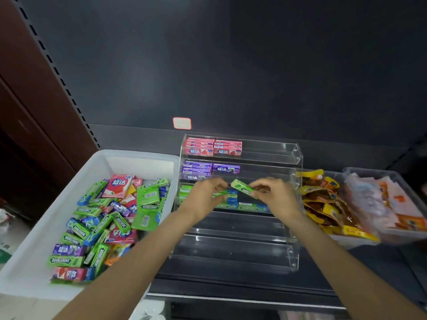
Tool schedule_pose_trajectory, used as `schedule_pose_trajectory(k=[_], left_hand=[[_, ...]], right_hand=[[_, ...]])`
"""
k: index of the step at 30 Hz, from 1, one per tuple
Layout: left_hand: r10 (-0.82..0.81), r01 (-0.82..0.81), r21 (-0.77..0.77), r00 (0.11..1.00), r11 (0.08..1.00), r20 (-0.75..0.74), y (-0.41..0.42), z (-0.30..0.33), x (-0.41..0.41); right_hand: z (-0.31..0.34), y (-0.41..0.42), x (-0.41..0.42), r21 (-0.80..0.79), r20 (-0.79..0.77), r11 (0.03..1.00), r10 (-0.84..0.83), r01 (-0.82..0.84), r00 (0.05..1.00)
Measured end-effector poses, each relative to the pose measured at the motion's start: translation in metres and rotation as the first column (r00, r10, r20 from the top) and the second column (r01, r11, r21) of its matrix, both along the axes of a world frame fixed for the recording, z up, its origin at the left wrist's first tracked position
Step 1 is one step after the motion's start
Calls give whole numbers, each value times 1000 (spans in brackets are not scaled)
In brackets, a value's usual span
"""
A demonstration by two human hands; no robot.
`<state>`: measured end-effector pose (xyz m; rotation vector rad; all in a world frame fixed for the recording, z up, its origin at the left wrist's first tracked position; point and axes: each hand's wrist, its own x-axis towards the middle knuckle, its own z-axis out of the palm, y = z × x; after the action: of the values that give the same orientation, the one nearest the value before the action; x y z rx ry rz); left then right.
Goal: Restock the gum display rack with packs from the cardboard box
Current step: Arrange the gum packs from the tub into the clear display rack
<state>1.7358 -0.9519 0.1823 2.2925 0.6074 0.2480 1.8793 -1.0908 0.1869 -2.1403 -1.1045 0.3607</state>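
Fingers (258, 189) of both hands pinching green gum pack (242, 188) over clear rack (293, 158), white bin (34, 250) left, snack bags (323, 204) right

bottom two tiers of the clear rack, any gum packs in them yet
No, the two lowest tiers of the rack hold no packs; only the upper three do.

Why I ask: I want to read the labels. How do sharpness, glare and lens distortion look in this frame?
Head view: the Doublemint packs in the white bin read clearly; the snack bags at the right edge are smeared; the price tag is washed out; the clear acrylic rack shows bright glints on its edges; wide-angle bending curves the slotted shelf upright.
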Motion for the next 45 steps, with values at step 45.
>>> schedule_pose_trajectory(k=[45], left_hand=[[535,-467,398,842,790,-71,152,-9,-250]], right_hand=[[-14,176,-207,13,62,945,326,-327,943]])
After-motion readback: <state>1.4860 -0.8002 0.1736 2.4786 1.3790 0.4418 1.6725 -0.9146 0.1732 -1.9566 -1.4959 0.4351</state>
